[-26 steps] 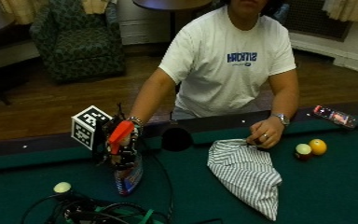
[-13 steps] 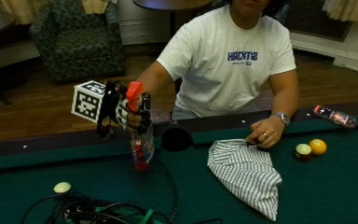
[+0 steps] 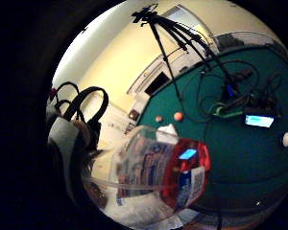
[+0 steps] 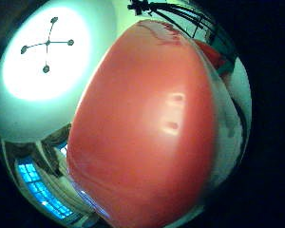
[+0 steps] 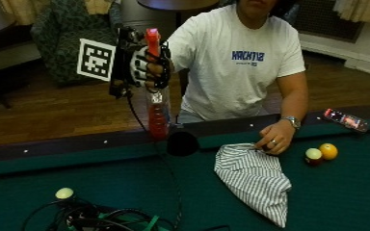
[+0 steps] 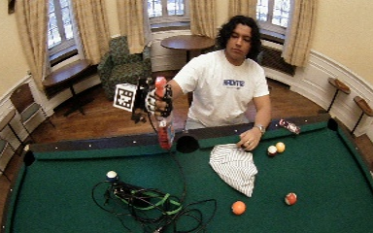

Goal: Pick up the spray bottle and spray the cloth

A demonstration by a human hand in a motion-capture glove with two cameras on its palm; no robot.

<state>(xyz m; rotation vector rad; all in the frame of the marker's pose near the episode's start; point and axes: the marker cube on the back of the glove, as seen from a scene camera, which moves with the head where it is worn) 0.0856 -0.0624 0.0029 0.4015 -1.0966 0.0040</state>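
Grip (image 5: 148,65) curled round spray bottle (image 5: 156,103) neck — bottle upright, raised beside table edge, cloth (image 5: 252,179) apart.

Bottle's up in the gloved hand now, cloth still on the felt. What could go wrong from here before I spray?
1. The spray bottle is held by the right hand well off to the side of the striped cloth; spraying from there would likely wet the green felt instead.
2. The bare hand rests on the cloth's edge and could catch spray.
3. The cables lie on the felt beside the bottle's likely path; stray mist may reach them.
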